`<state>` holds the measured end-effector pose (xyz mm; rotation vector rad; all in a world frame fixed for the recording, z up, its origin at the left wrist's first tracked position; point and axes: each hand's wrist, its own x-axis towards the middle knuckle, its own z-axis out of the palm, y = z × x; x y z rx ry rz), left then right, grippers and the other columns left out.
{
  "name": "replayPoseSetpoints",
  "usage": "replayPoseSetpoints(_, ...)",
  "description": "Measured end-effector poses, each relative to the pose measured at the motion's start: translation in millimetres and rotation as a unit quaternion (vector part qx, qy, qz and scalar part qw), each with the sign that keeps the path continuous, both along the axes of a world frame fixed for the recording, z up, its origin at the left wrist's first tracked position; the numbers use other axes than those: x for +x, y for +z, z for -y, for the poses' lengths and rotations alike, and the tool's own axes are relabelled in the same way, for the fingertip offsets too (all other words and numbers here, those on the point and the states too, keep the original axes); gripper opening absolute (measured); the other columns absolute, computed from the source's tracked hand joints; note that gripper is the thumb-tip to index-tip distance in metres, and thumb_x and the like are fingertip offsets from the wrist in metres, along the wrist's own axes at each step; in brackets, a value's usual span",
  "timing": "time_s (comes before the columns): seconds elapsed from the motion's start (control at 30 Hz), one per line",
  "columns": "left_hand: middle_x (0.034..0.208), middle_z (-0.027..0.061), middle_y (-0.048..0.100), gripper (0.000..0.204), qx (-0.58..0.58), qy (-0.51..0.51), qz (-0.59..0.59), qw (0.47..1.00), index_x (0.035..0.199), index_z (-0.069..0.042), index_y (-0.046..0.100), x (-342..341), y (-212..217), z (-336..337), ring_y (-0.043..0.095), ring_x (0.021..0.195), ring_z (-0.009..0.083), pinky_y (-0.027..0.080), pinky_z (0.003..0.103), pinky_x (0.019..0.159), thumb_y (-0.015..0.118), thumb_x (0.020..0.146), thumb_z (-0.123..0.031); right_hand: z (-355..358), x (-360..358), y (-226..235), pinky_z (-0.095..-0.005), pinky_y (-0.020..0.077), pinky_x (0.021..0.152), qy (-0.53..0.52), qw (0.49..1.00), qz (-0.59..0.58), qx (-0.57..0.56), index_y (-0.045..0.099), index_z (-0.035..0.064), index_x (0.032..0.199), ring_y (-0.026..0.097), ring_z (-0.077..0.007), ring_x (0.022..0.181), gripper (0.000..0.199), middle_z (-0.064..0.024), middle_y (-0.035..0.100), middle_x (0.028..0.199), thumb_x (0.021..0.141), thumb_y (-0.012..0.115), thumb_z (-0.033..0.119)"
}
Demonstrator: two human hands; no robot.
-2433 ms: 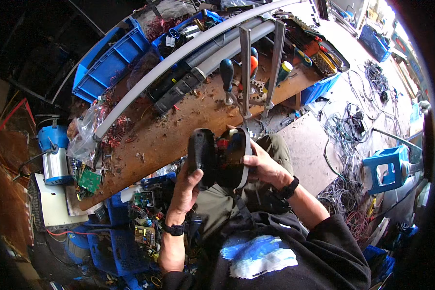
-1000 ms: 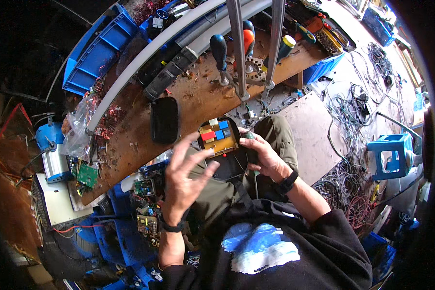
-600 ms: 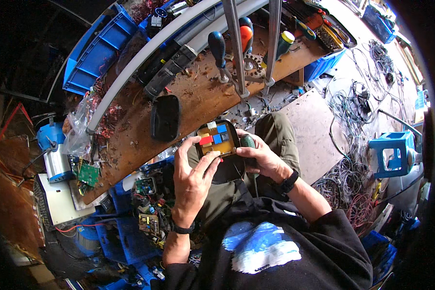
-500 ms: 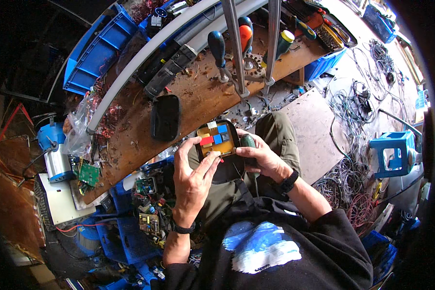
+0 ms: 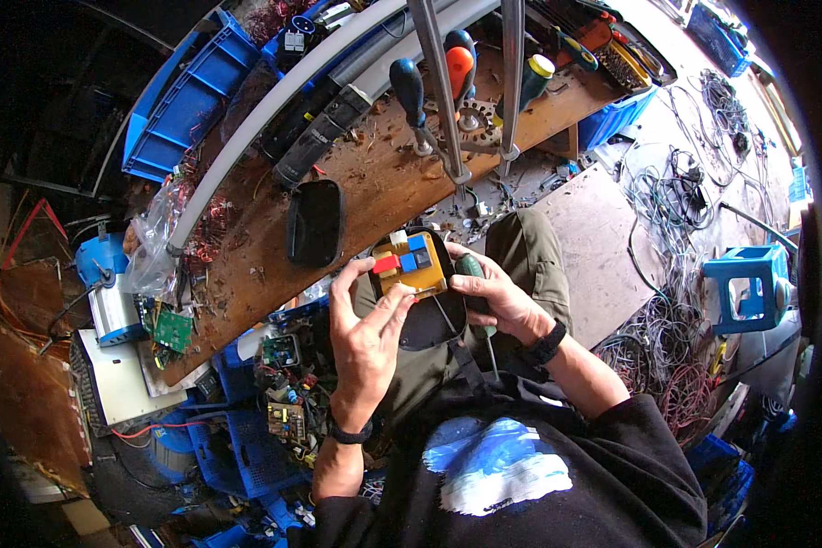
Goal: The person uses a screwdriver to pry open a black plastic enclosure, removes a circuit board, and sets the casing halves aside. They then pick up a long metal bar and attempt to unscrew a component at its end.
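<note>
Left hand (image 5: 360, 342) is half open, fingertips pinching at the near-left edge of a yellow circuit board (image 5: 424, 281) with red and blue blocks, while a black cover (image 5: 316, 224) lies on the bench (image 5: 246, 306) just beyond that hand. The board's between both hands at the mouth of its black casing (image 5: 424, 333), and any markings on it are too small to read. Right hand (image 5: 502, 297) is curled around a green-handled screwdriver (image 5: 470, 267), thumb and fingers closed in beside the casing.

Metal bars (image 5: 439, 91) cut off above, case (image 5: 424, 327) partly behind board (image 5: 424, 279), heaped scraps (image 5: 287, 399) too small to tell
</note>
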<state>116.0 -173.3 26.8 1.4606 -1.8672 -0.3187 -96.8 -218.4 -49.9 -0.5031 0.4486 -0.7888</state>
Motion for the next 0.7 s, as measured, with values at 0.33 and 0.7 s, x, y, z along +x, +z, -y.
replayPoseSetpoints(0.33, 0.151, 0.014, 0.058, 0.034, 0.201, 0.012, -0.511, 0.835, 0.139, -0.001, 0.064, 33.0, -14.2, -2.1, 0.056, 0.138, 0.0225, 0.046, 0.04, 0.116, 0.064, 0.107, -0.014, -2.0, -4.4, -2.1, -0.0207, 0.0353, 0.043, -0.003, 1.0, -0.022, 0.007, 0.038, 0.0123, 0.162, 0.048, -0.0028, 0.059, 0.073, 0.0038, 0.06, 0.1, 0.101, 0.075, 0.024)
replayPoseSetpoints(0.7, 0.165, 0.0147, 0.043, 0.061, 0.265, -0.04, -0.737, 0.621, 0.16, -0.006, 0.041, 42.4, -19.4, -5.0, 0.048, 0.147, 0.0293, 0.043, 0.048, 0.121, 0.059, 0.11, -0.034, -2.4, -3.7, 1.7, -0.0191, 0.0335, 0.042, -0.002, 0.999, -0.047, 0.006, 0.042, 0.0138, 0.161, 0.048, -0.001, 0.059, 0.068, 0.0061, 0.061, 0.094, 0.101, 0.073, 0.024)
